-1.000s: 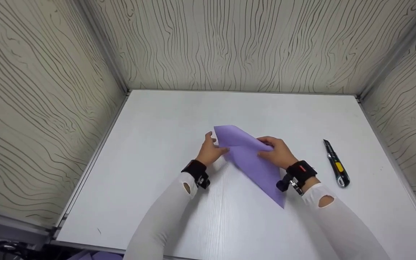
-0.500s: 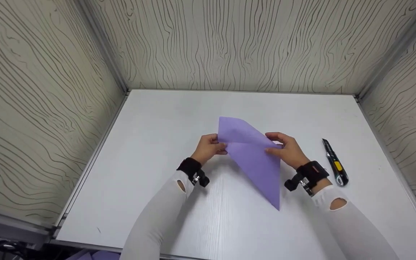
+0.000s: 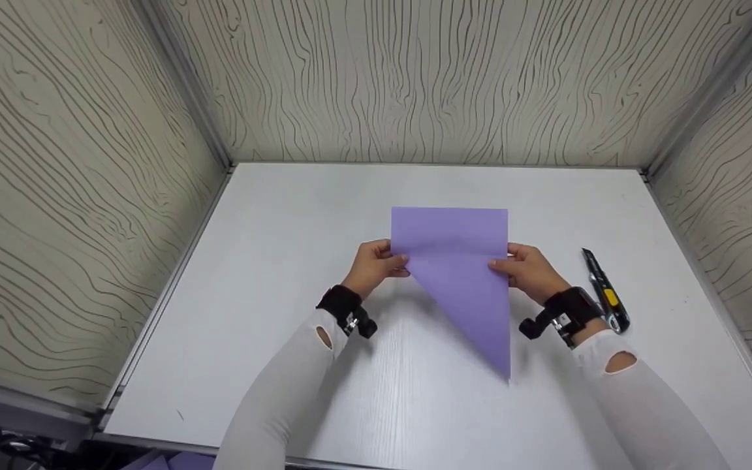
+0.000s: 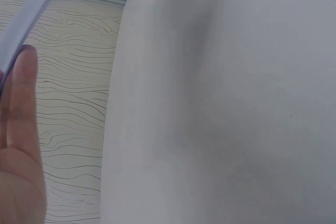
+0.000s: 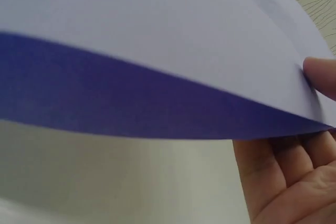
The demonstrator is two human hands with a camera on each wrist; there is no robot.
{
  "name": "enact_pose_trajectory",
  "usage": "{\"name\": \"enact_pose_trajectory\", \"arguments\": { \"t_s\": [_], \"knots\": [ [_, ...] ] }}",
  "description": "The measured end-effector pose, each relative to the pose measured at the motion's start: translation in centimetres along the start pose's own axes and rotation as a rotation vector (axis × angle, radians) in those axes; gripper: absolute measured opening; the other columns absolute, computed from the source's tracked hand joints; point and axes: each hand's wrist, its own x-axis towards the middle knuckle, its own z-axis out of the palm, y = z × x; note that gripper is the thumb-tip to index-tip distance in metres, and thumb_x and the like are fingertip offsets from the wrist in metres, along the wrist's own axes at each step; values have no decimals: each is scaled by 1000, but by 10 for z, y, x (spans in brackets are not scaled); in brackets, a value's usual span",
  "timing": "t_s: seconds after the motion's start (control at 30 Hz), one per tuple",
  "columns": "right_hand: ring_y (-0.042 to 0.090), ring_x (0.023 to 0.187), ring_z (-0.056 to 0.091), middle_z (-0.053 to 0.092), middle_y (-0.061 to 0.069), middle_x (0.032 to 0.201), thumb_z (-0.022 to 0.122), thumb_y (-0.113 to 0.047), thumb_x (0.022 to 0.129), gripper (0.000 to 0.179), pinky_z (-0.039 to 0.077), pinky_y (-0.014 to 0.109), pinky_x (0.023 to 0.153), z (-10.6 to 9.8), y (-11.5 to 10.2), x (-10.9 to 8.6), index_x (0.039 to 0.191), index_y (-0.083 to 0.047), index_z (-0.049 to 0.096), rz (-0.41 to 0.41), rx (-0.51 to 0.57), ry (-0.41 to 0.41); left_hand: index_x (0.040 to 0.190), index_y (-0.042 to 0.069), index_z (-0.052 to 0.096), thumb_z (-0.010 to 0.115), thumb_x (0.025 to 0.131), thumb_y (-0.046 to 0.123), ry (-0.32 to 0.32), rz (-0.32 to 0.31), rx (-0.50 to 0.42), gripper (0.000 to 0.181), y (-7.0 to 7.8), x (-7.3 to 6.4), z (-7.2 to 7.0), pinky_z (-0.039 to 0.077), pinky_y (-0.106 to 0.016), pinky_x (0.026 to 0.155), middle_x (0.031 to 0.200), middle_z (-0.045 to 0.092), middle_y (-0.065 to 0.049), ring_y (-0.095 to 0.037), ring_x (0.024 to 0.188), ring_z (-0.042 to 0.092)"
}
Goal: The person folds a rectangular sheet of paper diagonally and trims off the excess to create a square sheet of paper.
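A sheet of purple paper (image 3: 457, 281) is held up over the white table, its top a flat rectangular band and its lower part a folded triangle pointing down to the right. My left hand (image 3: 375, 264) pinches its left edge, thumb in front and fingers behind. On the opposite edge my right hand (image 3: 532, 271) pinches the paper at about the same height. In the right wrist view, two layers of the paper (image 5: 131, 93) part along the lower side, with the right thumb on top and fingers beneath. The left wrist view catches the paper (image 4: 26, 24) nearly edge-on above the left fingers.
A black utility knife (image 3: 606, 294) with a yellow slider lies on the table (image 3: 271, 261), right of my right hand. Wood-patterned panels (image 3: 415, 85) enclose the table at the back and sides. More purple paper (image 3: 180, 461) shows below the front edge.
The paper has turned from slanted to upright, its top band now flat and level. My left hand has gone from spread fingers to pinching the edge; the right hand has moved outward.
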Motion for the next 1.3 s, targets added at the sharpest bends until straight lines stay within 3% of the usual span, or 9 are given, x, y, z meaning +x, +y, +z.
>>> {"name": "enact_pose_trajectory", "arguments": {
  "t_s": [0.2,0.33,0.43,0.53,0.7,0.9,1.1,1.3],
  "knots": [
    [10,95,79,82,-3,105,55,-5,111,53,65,28,83,-2,-4,-3,156,19,41,3,32,-45,129,-20,65,66,99,-11,-24,-7,-26,31,3,-1,-3,67,-30,77,94,80,-9,-13,77,78],
    [12,93,79,82,0,107,54,-7,112,44,65,28,82,-5,-7,-5,154,9,53,-10,99,-81,127,-22,64,63,102,-8,-81,-16,-27,29,8,-2,-9,67,-30,77,90,79,-5,-13,76,79],
    [12,94,78,82,0,109,55,-6,112,33,64,28,82,-6,-7,-7,141,-10,72,-38,137,-118,129,-22,64,61,103,-7,-138,-29,-9,30,11,-4,-16,68,-30,78,93,80,-5,-13,79,80],
    [11,95,77,82,-2,111,54,-3,112,36,64,27,82,-6,-7,-8,127,-24,80,-78,152,-147,135,-22,62,58,104,-8,-200,-44,-10,34,15,-6,-22,68,-32,81,101,81,-10,-14,83,81],
    [9,102,76,81,-4,118,51,2,111,43,63,25,84,-4,-7,-10,124,-25,82,-138,185,-161,142,-23,55,52,104,-8,-267,-65,-61,41,18,-9,-29,67,-35,89,112,80,-17,-17,90,82],
    [8,110,74,80,-6,121,48,5,110,45,62,25,92,0,-7,-11,121,-23,83,-172,239,-151,140,-19,60,51,104,-7,-267,-25,-78,39,17,-11,-30,67,-34,88,103,81,-9,-19,91,82],
    [8,108,74,80,-6,116,48,3,110,44,62,25,91,3,-9,-14,115,-21,85,-193,217,-66,118,-9,74,58,102,-10,-238,51,-82,23,15,-10,-30,67,-31,82,95,82,-5,-17,86,82],
    [14,103,75,79,-2,113,48,1,110,42,62,28,87,6,-11,-16,110,-17,85,-174,188,14,125,-26,65,57,99,-11,-191,86,-27,31,16,-9,-30,67,-31,82,101,81,-8,-16,87,81]
  ]
}}
